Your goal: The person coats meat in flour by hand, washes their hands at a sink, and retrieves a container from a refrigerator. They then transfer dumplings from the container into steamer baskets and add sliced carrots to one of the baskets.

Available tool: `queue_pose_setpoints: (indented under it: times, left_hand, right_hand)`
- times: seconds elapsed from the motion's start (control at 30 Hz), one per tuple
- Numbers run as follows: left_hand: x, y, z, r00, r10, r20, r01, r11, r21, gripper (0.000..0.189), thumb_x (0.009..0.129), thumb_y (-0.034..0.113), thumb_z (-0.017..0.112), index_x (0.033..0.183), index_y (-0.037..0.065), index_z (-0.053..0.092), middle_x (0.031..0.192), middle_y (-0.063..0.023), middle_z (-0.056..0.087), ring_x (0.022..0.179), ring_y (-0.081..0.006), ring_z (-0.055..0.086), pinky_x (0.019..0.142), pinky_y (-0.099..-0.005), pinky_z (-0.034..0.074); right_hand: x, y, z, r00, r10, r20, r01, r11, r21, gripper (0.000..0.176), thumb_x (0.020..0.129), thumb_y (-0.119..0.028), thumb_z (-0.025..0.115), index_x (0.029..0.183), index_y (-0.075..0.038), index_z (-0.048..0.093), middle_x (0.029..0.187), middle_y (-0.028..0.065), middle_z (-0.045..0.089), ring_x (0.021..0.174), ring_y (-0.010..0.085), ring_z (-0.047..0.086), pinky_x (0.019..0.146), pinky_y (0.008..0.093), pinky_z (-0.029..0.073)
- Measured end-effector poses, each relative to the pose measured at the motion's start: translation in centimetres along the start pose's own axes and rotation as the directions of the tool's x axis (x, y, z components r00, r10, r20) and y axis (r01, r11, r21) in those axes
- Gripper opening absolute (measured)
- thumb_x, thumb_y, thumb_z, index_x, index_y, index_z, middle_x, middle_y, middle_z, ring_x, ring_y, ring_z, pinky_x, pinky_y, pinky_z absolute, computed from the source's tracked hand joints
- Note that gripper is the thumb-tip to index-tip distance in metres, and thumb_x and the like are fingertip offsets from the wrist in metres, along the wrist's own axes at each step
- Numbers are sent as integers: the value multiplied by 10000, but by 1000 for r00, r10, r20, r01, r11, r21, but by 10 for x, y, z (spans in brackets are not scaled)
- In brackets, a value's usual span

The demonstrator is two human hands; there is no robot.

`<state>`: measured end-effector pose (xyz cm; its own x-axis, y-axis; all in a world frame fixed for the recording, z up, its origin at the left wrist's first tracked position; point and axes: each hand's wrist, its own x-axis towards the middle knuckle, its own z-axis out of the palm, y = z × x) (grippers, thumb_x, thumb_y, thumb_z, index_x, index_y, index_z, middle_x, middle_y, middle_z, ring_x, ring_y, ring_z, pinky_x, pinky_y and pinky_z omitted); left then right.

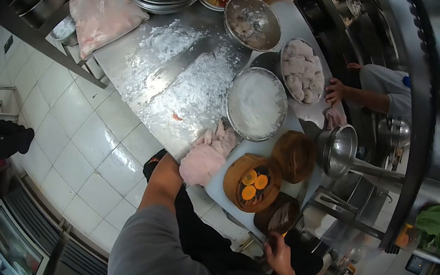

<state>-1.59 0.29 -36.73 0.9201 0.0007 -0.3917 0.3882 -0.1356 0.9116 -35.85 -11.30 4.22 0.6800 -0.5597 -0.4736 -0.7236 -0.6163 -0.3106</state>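
Observation:
A bunched pink cloth [204, 160] lies over the near corner of the floured metal table [122, 70]. My left hand is wrapped in it, fingers mostly hidden; the bare forearm comes up from a grey sleeve. My right hand [278, 254] is beside the near rim of a dark round basket [276, 216], fingers loosely curved and apart, with nothing seen in them. Next to that basket, a round brown basket [230, 179] holds three orange slices [249, 192]. Behind it is another brown basket [292, 156].
Bowls of white flour [257, 104] and floured pieces [302, 73] stand behind the baskets. A co-worker's hand [336, 91] reaches in at the right, near a metal strainer [340, 150]. Farther back are a bag of pale meat [99, 13] and stacked metal bowls [163, 3].

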Motion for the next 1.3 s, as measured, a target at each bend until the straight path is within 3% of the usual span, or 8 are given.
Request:
queue_pose_setpoints:
  times: [0.53, 0.8, 0.97, 1.0, 1.03, 1.07, 1.17, 1.3]
  left_hand:
    - [4, 47, 72, 995, 87, 47, -89, 995, 36, 459, 906, 212, 568, 1277, -47, 492, 1273, -192, 539, 1096, -263, 537, 962, -369, 449]
    - [23, 40, 29, 988, 141, 56, -140, 990, -9, 452, 906, 186, 563, 1279, -53, 478, 1284, -185, 523, 1095, -248, 524, 962, -363, 445]
    - [1, 23, -80, 960, 230, -162, -245, 966, -81, 448, 906, 170, 561, 1281, -57, 470, 1291, -181, 512, 1094, -239, 516, 963, -360, 442]
    - [-18, 21, -113, 973, 18, -230, -28, 999, -38, 343, 890, 121, 556, 1177, -23, 435, 1116, -146, 503, 948, -248, 506, 844, -406, 495]
    - [-52, 43, -143, 935, -209, -287, 86, 917, -389, 440, 871, 64, 565, 1247, -55, 370, 1097, -182, 485, 823, -236, 564, 619, -356, 543]
    - [-71, 32, -176, 918, -126, -377, -14, 938, -347, 311, 879, 71, 548, 1117, -24, 371, 1034, -155, 468, 776, -220, 552, 517, -331, 515]
    - [-146, 144, -242, 906, 10, -423, -133, 956, -261, 261, 907, 74, 559, 1059, 7, 357, 977, -134, 451, 721, -210, 550, 536, -325, 528]
    - [-166, 270, -237, 949, 297, -108, -314, 924, -221, 251, 939, 42, 577, 1095, 1, 384, 1000, -98, 468, 851, -172, 554, 615, -296, 514]
  right_hand:
    - [-2, -11, -3, 998, 57, 20, -57, 998, 15, 384, 880, -125, 691, 1217, -30, 532, 975, 212, 707, 934, 358, 710, 775, 394, 557]
    - [-3, 1, 3, 999, -30, -36, 30, 1000, -3, 411, 875, -158, 694, 1243, -80, 530, 896, 189, 705, 827, 365, 706, 720, 414, 557]
    - [-5, 8, 2, 998, -41, -38, 44, 997, 64, 396, 877, -145, 691, 1233, -70, 534, 920, 181, 717, 857, 363, 708, 734, 417, 557]
    - [-5, 15, 6, 995, -79, -68, 83, 995, 63, 385, 882, -147, 687, 1229, -73, 537, 909, 174, 720, 845, 365, 710, 731, 422, 558]
    - [-9, 16, 9, 992, -84, -96, 94, 990, 101, 364, 889, -169, 683, 1216, -81, 551, 900, 179, 717, 839, 372, 706, 728, 432, 556]
    - [-7, 16, 9, 987, -95, -131, 113, 984, 135, 343, 896, -190, 680, 1204, -90, 565, 891, 183, 714, 832, 378, 702, 724, 441, 554]
    - [-9, 23, 13, 984, -70, -166, 76, 997, 31, 314, 909, -244, 671, 1177, -100, 594, 880, 196, 705, 833, 398, 688, 734, 457, 546]
    - [1, 40, 21, 959, -62, -278, 100, 987, 126, 319, 908, -259, 647, 1187, -110, 603, 876, 204, 684, 863, 412, 662, 755, 491, 525]
